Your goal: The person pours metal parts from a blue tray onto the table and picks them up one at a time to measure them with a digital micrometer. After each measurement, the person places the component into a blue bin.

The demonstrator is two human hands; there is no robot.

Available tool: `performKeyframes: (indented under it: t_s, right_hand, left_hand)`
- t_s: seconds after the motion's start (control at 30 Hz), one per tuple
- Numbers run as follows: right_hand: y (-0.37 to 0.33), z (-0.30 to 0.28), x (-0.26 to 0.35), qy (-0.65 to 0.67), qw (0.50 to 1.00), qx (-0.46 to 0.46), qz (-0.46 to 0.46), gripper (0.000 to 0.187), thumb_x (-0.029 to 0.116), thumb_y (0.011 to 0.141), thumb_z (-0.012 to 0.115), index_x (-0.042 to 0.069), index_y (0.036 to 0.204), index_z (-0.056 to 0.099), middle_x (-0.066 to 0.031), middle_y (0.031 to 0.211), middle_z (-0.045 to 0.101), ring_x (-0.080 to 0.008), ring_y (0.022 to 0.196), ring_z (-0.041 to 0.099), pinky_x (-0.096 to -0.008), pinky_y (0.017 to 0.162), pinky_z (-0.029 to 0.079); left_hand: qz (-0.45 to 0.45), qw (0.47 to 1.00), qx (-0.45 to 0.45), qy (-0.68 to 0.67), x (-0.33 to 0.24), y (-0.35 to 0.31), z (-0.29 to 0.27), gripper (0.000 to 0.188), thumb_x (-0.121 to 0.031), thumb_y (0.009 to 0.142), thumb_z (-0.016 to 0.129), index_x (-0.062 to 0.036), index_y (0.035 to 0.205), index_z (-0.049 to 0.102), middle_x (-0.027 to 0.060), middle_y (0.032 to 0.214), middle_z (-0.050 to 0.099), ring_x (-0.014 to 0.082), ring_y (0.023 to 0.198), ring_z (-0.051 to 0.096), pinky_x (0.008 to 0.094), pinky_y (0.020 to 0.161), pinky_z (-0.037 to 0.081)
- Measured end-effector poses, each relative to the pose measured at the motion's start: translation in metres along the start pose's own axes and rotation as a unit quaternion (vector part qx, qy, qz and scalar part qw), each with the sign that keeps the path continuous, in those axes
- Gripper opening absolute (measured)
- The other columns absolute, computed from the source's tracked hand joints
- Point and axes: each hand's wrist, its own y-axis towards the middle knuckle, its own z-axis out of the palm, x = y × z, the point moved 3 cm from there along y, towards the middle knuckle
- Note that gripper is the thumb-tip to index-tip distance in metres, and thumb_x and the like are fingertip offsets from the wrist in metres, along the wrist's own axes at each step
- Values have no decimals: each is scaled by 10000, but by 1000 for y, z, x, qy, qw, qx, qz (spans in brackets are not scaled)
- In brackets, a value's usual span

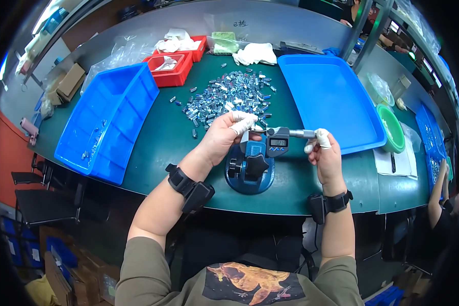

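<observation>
The left hand point(223, 134), with white covers on its fingertips, has its thumb and fingers drawn close together at the measuring gap of a grey and black digital micrometer point(278, 142); I cannot tell whether they pinch a small part there. The right hand point(328, 157), its fingertips covered in white too, pinches the silver barrel end of the micrometer between thumb and fingers. The micrometer sits clamped in a blue metal stand with a round base point(250, 186), near the front edge of the green-topped desk point(171, 135), its barrel pointing right. Each wrist wears a black strap with a black box on it.

Just behind the left hand lies a loose heap of small shiny silver metal parts point(227, 97), with a few strays around its edges. To the left stands a deep blue plastic bin point(125, 132) with some small parts inside; to the right lies a broad, shallow blue plastic tray point(336, 102). Red plastic boxes point(171, 79) and a crumpled white cloth point(255, 53) lie behind the heap. Beyond the tray, a green plastic bowl point(396, 144) is beside white paper point(404, 166) with a dark pen point(393, 163) on it.
</observation>
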Motion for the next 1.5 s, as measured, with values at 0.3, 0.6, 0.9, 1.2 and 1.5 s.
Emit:
performKeyframes:
  t_s: [0.3,0.6,0.9,1.2,1.5]
  right_hand:
    - [-2,-3,0,-30,1000,5,2,341,376,877,441,84,707,488,4,521,477,-34,387,382,-149,339,269]
    - [1,-3,4,-37,999,-8,-24,322,367,870,459,90,707,481,0,539,482,-26,402,375,-146,346,268]
    - [0,3,-1,12,999,30,-34,235,312,879,465,98,786,489,6,602,500,-24,446,390,-137,377,285]
    - [4,-4,-3,14,999,28,-28,334,359,891,415,79,728,497,-5,578,501,-42,444,402,-169,387,313]
    - [7,-10,-7,-26,999,-9,-32,488,477,872,370,61,661,514,-21,518,492,-63,406,402,-188,379,316]
  left_hand:
    - [-9,998,5,-62,2,-1,2,150,-164,846,525,-48,940,541,89,876,609,176,793,619,240,632,498]
    - [-1,999,9,-46,5,3,1,197,-149,833,533,-43,998,538,90,880,605,186,800,613,260,653,505]
    - [66,997,-37,8,-4,-6,-9,194,-131,810,556,-28,973,550,85,843,612,167,752,609,262,655,494]
    - [338,783,-364,375,-142,-115,-112,176,-77,779,588,14,929,575,78,805,615,136,713,590,229,644,463]
    - [161,617,-509,578,-163,-184,-200,310,-147,745,620,35,989,563,136,892,615,194,820,592,273,743,452]
